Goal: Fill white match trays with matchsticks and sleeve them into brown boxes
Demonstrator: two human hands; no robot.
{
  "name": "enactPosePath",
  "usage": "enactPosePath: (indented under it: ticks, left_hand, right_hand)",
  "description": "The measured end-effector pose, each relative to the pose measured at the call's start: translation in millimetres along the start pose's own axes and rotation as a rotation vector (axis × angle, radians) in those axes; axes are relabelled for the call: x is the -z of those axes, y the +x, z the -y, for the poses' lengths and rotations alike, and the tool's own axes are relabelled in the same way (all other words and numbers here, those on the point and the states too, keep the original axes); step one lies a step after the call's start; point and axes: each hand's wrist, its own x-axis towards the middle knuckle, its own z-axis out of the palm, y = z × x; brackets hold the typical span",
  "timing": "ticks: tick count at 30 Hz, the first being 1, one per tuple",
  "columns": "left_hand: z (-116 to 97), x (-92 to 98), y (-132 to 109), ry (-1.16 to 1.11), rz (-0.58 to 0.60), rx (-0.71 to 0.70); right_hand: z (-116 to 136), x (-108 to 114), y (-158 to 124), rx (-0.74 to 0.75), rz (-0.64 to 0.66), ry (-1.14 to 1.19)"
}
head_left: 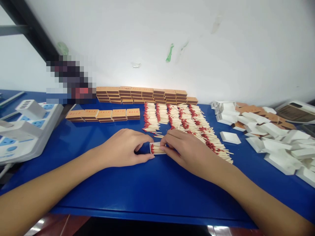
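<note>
A small white matchbox tray point(151, 148) lies on the blue table in front of me, with red-headed matches point(156, 149) in it, heads to the left. My left hand point(124, 146) steadies the tray's left end between thumb and fingers. Fingers of my right hand point(188, 150) are closed over the tray's right part, pinching at the matches; that end is hidden beneath them. Just behind, a few loose matches point(158, 134) lie apart from the long rows of matches point(180, 118).
Orange matchboxes point(105, 114) stand in a row at the left, with stacked matchboxes point(147, 94) along the wall. White empty trays point(278, 141) and orange sleeves point(253, 108) are heaped right. A power strip point(46, 131) with plugs sits at left; a phone-like object point(299, 111) rests far right.
</note>
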Motion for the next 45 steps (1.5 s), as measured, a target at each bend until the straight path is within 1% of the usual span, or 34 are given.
enactPosePath:
  ticks: [3,7,12,18,22,27,29,35,39,45]
  left_hand:
    - [-1.3,0.1,-0.2,-0.019,0.036,-0.021]
    - [-4.5,-0.3,-1.6,-0.053,0.075,-0.073]
    - [-7.2,-1.0,-3.2,-0.056,0.066,-0.107]
    - [-6.0,0.5,-2.6,-0.050,0.056,-0.097]
    - [-5.6,2.0,-1.0,-0.040,0.062,-0.067]
    - [-1.3,1.6,0.2,0.005,-0.033,-0.019]
    - [0.8,1.1,0.1,0.006,-0.058,-0.013]
    - [0.4,0.6,-0.4,-0.018,-0.039,-0.013]
    - [-1.1,1.0,-0.5,-0.008,-0.038,-0.034]
    - [-1.1,0.4,-0.9,-0.023,0.011,-0.054]
  right_hand:
    - [-1.3,5.4,0.2,-0.022,0.040,0.023]
    - [-9.3,7.9,2.5,-0.103,-0.014,0.008]
    - [-16.6,0.7,7.9,-0.170,-0.011,-0.045]
    - [-13.1,-4.8,13.4,-0.186,0.035,-0.038]
    - [-15.1,-0.1,11.8,-0.184,0.056,-0.045]
    - [-16.2,14.7,2.5,-0.139,-0.022,0.010]
    - [-12.3,17.4,0.4,-0.114,-0.020,0.023]
    - [0.1,7.6,2.2,-0.083,0.043,0.017]
    - [0.1,2.3,1.7,-0.072,0.025,0.068]
    - [-2.1,0.9,2.3,-0.062,-0.002,0.079]
